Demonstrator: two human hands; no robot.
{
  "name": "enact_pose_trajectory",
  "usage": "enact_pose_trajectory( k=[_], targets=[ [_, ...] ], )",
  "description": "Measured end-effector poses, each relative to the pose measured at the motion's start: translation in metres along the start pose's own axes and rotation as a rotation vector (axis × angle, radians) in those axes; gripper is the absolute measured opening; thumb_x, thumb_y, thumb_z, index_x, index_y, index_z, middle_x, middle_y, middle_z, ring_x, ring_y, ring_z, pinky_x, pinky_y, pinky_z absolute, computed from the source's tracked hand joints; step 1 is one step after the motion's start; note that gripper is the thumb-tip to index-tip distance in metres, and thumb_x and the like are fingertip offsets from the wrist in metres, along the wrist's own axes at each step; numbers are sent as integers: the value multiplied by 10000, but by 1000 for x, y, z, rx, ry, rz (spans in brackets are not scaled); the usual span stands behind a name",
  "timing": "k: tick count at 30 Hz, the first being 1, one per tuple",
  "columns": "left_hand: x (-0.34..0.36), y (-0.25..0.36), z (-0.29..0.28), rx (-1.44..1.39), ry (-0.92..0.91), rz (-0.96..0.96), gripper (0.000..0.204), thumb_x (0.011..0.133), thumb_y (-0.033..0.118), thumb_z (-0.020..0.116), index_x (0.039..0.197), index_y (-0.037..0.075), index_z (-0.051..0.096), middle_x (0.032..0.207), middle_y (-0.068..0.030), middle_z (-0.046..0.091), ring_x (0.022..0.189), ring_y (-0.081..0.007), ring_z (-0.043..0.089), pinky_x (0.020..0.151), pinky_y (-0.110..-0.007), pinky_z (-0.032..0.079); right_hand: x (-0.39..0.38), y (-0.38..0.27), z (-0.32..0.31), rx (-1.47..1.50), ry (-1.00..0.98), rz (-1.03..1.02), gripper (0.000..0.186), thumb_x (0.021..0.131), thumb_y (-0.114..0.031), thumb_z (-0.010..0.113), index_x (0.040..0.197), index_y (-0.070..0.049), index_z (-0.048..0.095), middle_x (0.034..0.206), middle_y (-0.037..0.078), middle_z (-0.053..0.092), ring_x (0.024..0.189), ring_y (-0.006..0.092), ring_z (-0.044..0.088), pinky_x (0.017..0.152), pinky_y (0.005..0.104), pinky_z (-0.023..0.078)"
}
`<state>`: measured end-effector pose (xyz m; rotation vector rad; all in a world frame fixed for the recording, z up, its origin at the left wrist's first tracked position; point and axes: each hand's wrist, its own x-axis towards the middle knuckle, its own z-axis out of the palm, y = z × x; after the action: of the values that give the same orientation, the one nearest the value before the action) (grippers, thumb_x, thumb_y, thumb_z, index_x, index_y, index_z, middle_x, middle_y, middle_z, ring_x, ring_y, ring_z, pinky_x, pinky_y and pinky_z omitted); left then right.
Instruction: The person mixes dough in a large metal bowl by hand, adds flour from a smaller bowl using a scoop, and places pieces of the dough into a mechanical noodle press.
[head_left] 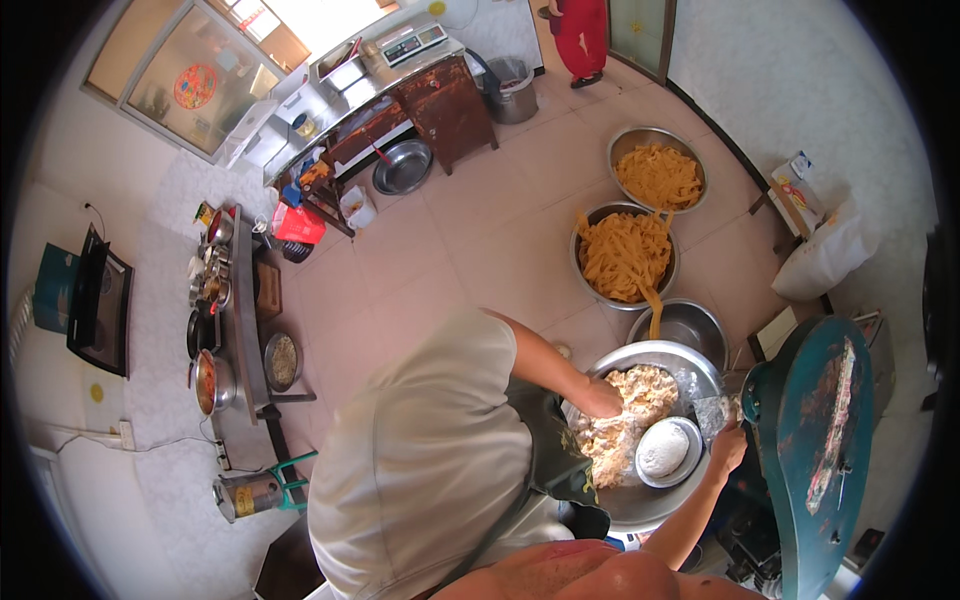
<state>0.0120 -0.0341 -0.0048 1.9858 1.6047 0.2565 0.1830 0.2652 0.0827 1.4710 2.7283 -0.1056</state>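
My left hand [601, 398] reaches into a large steel basin [640, 520], its fingers hidden in a clumpy, floury dough mixture [640, 388]. A smaller metal bowl of white flour [662, 450] sits inside the basin, to the right of the dough. My right hand [731, 447] is closed at the basin's right side, beside the green machine [810, 420]. It is against a flour-dusted, shiny piece [711, 414], and what the fingers hold is too small to make out.
Beyond the basin stand an unfilled steel basin [708, 325] and two basins of yellow dough strips [625, 255] [657, 175], one strip trailing over. A shelf with pots [240, 300] lines the left wall. A person in red trousers [580, 40] stands by the doorway.
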Motion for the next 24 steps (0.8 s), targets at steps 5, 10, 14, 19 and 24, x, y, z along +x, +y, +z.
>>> enact_pose_trajectory(
  k=[5, 10, 14, 19, 24],
  targets=[
    [-1, 20, -12, -61, 66, -1, 159, 798, 135, 576, 853, -13, 593, 934, -229, 620, 930, -414, 620, 777, -484, 527, -17, 6, 6, -5, 54, -97, 564, 1008, -435, 396, 854, 33, 671, 769, 250, 673, 724, 403, 680, 590, 497, 550],
    [14, 38, -15, -290, 248, 170, 221, 723, 117, 634, 869, -39, 577, 847, -242, 613, 815, -418, 613, 714, -484, 506, -3, -3, 5, -55, -16, -58, 400, 1016, -390, 379, 1097, -141, 682, 784, 219, 683, 724, 411, 678, 577, 490, 552],
    [41, 33, -12, -402, 261, 174, 358, 659, 189, 674, 891, -54, 550, 841, -251, 603, 824, -429, 592, 718, -506, 483, -7, -6, 14, -40, -11, -148, 305, 1015, -349, 389, 1224, -283, 601, 805, 196, 693, 745, 415, 678, 612, 492, 557],
    [23, 17, -27, -185, 60, 8, 519, 725, 188, 680, 1122, -78, 477, 906, -267, 582, 857, -460, 604, 737, -514, 496, 6, -11, 8, 20, 66, -48, 515, 991, -408, 428, 790, 8, 655, 770, 236, 686, 744, 396, 690, 633, 499, 562],
    [30, 18, 1, -222, 127, 31, 534, 756, 194, 661, 1167, -85, 467, 909, -282, 598, 848, -472, 600, 716, -520, 492, -11, -1, 10, -24, 40, -17, 571, 992, -455, 407, 718, -11, 638, 718, 228, 677, 711, 402, 687, 600, 514, 555]
  ],
)
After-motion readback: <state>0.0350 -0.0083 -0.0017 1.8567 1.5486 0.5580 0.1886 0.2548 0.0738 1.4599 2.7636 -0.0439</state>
